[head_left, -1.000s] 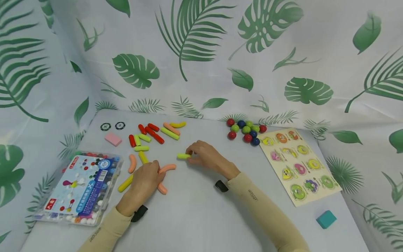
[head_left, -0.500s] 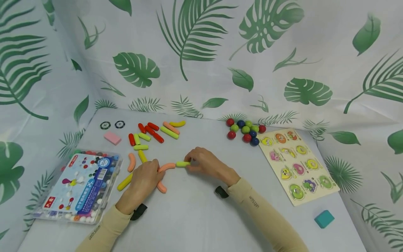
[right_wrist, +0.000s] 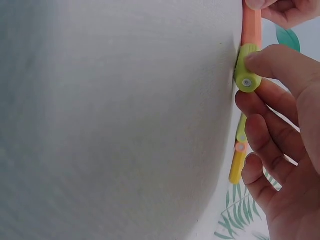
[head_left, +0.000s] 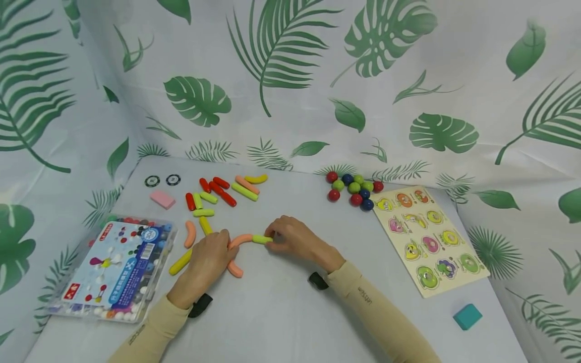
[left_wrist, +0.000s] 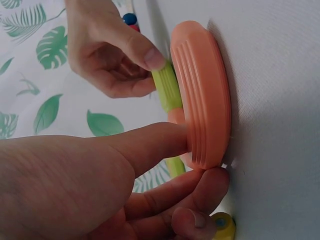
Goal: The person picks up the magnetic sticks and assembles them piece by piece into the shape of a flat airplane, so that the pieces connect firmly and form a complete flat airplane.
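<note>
My left hand (head_left: pixel 206 259) pinches a curved orange magnetic rod (left_wrist: pixel 202 95) between thumb and fingers. Another curved orange rod (head_left: pixel 242 238) extends to the right from under that hand. Its far end meets a short lime-green rod (head_left: pixel 260 239), held by thumb and fingers of my right hand (head_left: pixel 294 237). In the right wrist view the green rod's free end (right_wrist: pixel 247 82) shows a small metal dot. Yellow rods (head_left: pixel 181 262) lie partly hidden beside my left hand. How the pieces join under the left fingers is hidden in the head view.
Red rods (head_left: pixel 222 194), with several green, orange and yellow ones, lie at the back left. A clear bead case (head_left: pixel 156 282) stands left, near a pink block (head_left: pixel 162 199) and two chips (head_left: pixel 173 180). Coloured balls (head_left: pixel 356 199), a fruit puzzle board (head_left: pixel 428 242) and a teal block (head_left: pixel 467 316) sit right.
My right hand has brought the lime-green rod nearer and leftward, from apart to touching the curved orange rod's end. My left hand has stayed almost still.
</note>
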`<move>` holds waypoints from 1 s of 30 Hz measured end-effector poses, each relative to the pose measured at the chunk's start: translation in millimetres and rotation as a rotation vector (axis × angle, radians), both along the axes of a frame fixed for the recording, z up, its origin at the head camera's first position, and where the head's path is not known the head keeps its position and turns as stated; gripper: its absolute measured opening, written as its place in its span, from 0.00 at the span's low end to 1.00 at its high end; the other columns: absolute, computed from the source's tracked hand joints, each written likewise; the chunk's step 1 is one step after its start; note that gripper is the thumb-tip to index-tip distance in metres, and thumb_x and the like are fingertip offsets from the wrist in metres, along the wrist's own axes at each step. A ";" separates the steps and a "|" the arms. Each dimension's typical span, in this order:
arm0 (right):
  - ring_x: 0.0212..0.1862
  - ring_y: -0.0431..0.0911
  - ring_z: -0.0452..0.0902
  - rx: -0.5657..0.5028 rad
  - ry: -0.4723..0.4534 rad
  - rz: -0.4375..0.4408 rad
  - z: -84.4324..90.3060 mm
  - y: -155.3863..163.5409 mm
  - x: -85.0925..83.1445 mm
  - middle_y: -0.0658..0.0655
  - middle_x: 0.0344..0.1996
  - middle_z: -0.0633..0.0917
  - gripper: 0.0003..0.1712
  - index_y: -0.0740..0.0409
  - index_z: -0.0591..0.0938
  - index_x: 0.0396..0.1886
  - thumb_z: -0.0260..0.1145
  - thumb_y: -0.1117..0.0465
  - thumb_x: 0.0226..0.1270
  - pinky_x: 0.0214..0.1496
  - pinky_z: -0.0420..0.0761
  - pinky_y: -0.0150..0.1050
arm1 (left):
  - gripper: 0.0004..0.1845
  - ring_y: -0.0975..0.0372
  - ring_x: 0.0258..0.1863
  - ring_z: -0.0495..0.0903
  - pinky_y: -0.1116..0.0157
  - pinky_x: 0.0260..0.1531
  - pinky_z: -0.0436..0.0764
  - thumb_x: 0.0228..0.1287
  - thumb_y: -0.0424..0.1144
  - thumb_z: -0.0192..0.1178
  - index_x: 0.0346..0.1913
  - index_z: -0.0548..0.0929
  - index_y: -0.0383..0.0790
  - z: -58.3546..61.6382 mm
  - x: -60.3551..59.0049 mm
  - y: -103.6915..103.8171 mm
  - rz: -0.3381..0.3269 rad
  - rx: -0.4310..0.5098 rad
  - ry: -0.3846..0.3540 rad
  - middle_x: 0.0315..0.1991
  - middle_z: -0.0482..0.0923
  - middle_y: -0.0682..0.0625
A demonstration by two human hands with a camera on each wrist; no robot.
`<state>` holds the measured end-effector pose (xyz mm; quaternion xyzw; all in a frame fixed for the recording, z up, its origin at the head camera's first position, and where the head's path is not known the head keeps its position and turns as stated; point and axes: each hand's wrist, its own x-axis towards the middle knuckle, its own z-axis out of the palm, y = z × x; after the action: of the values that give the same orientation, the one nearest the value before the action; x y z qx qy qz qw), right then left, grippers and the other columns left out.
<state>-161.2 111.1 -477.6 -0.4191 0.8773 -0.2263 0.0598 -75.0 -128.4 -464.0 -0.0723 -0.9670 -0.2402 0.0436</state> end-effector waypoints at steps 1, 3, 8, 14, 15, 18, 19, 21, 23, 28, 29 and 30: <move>0.43 0.42 0.77 -0.001 0.008 0.000 -0.1 0.0 0.3 0.46 0.39 0.85 0.12 0.52 0.86 0.46 0.73 0.55 0.66 0.51 0.79 0.37 | 0.20 0.61 0.10 0.59 0.69 0.14 0.55 0.64 0.35 0.68 0.23 0.68 0.38 -0.1 0.2 0.0 0.000 -0.001 0.001 0.14 0.60 0.50; 0.43 0.41 0.77 -0.001 0.023 0.000 -0.5 0.1 0.6 0.46 0.39 0.85 0.12 0.52 0.86 0.46 0.73 0.55 0.66 0.51 0.79 0.36 | 0.20 0.61 0.10 0.60 0.69 0.14 0.55 0.64 0.35 0.69 0.23 0.68 0.38 0.1 0.4 0.3 0.001 0.004 -0.002 0.14 0.60 0.50; 0.43 0.41 0.77 -0.004 0.052 -0.001 -1.9 0.2 0.0 0.46 0.40 0.85 0.12 0.52 0.86 0.47 0.73 0.55 0.67 0.51 0.79 0.36 | 0.19 0.60 0.11 0.61 0.68 0.15 0.57 0.65 0.36 0.68 0.24 0.69 0.38 1.2 0.3 1.6 0.007 0.016 -0.039 0.15 0.62 0.49; 0.45 0.41 0.78 -0.002 0.071 -0.014 -2.1 0.2 -0.7 0.46 0.42 0.86 0.13 0.52 0.86 0.48 0.72 0.55 0.67 0.52 0.80 0.37 | 0.19 0.60 0.11 0.62 0.68 0.14 0.58 0.64 0.39 0.70 0.26 0.71 0.36 1.7 0.4 2.5 0.006 -0.002 -0.046 0.15 0.62 0.49; 0.45 0.42 0.78 -0.001 0.074 -0.014 -2.0 0.2 -0.7 0.47 0.42 0.86 0.13 0.52 0.86 0.48 0.72 0.55 0.67 0.53 0.80 0.37 | 0.19 0.60 0.11 0.62 0.68 0.14 0.58 0.64 0.40 0.70 0.26 0.71 0.36 1.7 0.3 2.6 0.006 -0.004 -0.045 0.15 0.62 0.49; 0.45 0.42 0.78 -0.003 0.078 -0.018 -2.5 0.8 -0.3 0.47 0.42 0.86 0.13 0.52 0.86 0.48 0.73 0.55 0.67 0.53 0.80 0.37 | 0.20 0.60 0.11 0.63 0.68 0.15 0.58 0.65 0.42 0.70 0.25 0.71 0.36 2.1 -0.4 2.6 0.009 0.005 -0.065 0.15 0.62 0.49; 0.45 0.42 0.78 -0.005 0.079 -0.019 -2.6 1.0 -0.1 0.47 0.42 0.86 0.13 0.52 0.86 0.48 0.73 0.55 0.67 0.52 0.80 0.37 | 0.19 0.60 0.12 0.63 0.68 0.15 0.58 0.66 0.43 0.69 0.26 0.72 0.37 2.9 -1.0 2.2 0.013 0.017 -0.087 0.16 0.63 0.49; 0.45 0.42 0.78 -0.009 0.079 -0.023 -2.7 1.4 0.2 0.47 0.41 0.86 0.13 0.52 0.86 0.47 0.73 0.54 0.66 0.52 0.80 0.38 | 0.20 0.60 0.13 0.65 0.67 0.16 0.60 0.68 0.46 0.67 0.27 0.73 0.37 4.8 -3.5 0.7 0.029 0.051 -0.138 0.16 0.64 0.49; 0.44 0.42 0.77 -0.018 0.073 -0.028 -2.4 2.1 0.6 0.47 0.41 0.86 0.13 0.52 0.86 0.47 0.73 0.54 0.66 0.52 0.80 0.38 | 0.20 0.60 0.14 0.67 0.66 0.17 0.63 0.70 0.48 0.65 0.28 0.75 0.37 7.4 -7.5 -3.3 0.050 0.088 -0.186 0.17 0.67 0.49; 0.45 0.42 0.78 -0.056 0.073 -0.056 -1.2 8.6 1.8 0.48 0.41 0.86 0.13 0.52 0.86 0.46 0.72 0.51 0.67 0.51 0.80 0.38 | 0.14 0.57 0.25 0.74 0.62 0.25 0.73 0.74 0.43 0.61 0.36 0.82 0.33 14.1 -23.4 -26.1 0.089 0.129 -0.101 0.26 0.78 0.45; 0.45 0.43 0.78 -0.067 0.080 -0.063 -1.2 11.2 2.2 0.48 0.41 0.86 0.13 0.52 0.86 0.46 0.72 0.51 0.67 0.50 0.80 0.38 | 0.12 0.55 0.28 0.75 0.60 0.28 0.75 0.74 0.40 0.60 0.39 0.83 0.32 14.1 -27.1 -31.9 0.093 0.121 -0.061 0.29 0.79 0.44; 0.44 0.43 0.79 -0.079 0.085 -0.070 -1.1 14.0 2.6 0.49 0.40 0.86 0.13 0.52 0.87 0.45 0.72 0.51 0.67 0.50 0.80 0.38 | 0.11 0.53 0.32 0.76 0.58 0.32 0.77 0.75 0.38 0.59 0.41 0.83 0.31 13.8 -31.0 -37.6 0.096 0.118 -0.028 0.32 0.81 0.41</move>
<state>-158.6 125.1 -478.8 -0.3994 0.8835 -0.2448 -0.0020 -106.0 -166.0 -450.2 -0.0199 -0.9541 -0.2954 0.0457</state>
